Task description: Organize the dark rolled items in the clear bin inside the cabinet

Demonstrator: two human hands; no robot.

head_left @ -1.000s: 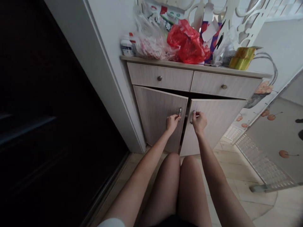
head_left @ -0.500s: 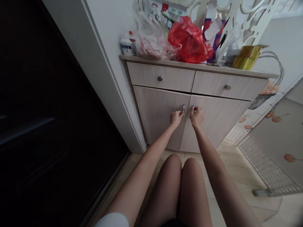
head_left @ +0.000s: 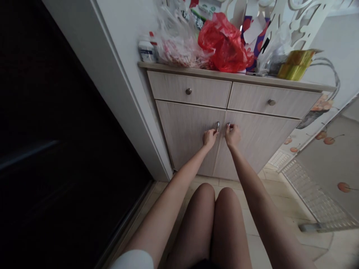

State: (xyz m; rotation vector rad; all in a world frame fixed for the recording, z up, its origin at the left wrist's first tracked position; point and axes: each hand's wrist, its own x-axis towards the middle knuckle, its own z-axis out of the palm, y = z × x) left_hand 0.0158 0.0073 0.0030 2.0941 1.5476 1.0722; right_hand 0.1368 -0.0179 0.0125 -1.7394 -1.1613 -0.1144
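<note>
A light wood-grain cabinet stands before me, its left door (head_left: 185, 130) and right door (head_left: 260, 138) both closed against the frame. My left hand (head_left: 210, 138) is closed around the lower part of the left door's metal handle (head_left: 218, 125). With fingers pinched, my right hand (head_left: 232, 136) grips the right door's handle (head_left: 229, 124), which is mostly hidden behind them. Above the doors sit a left drawer (head_left: 168, 85) and a right drawer (head_left: 294, 99), each with a round knob and pushed in.
On the cabinet top lie a red plastic bag (head_left: 226, 45), a clear plastic bag (head_left: 179, 45), a white bottle (head_left: 146, 51) and a yellow-gold package (head_left: 296, 65). A dark door (head_left: 56, 179) stands at my left. A panel with cherry pictures (head_left: 333, 164) is at the right.
The dark gap above the cabinet doors has narrowed as both doors moved in against the frame. My hands have stayed on the handles, and the view has shifted slightly.
</note>
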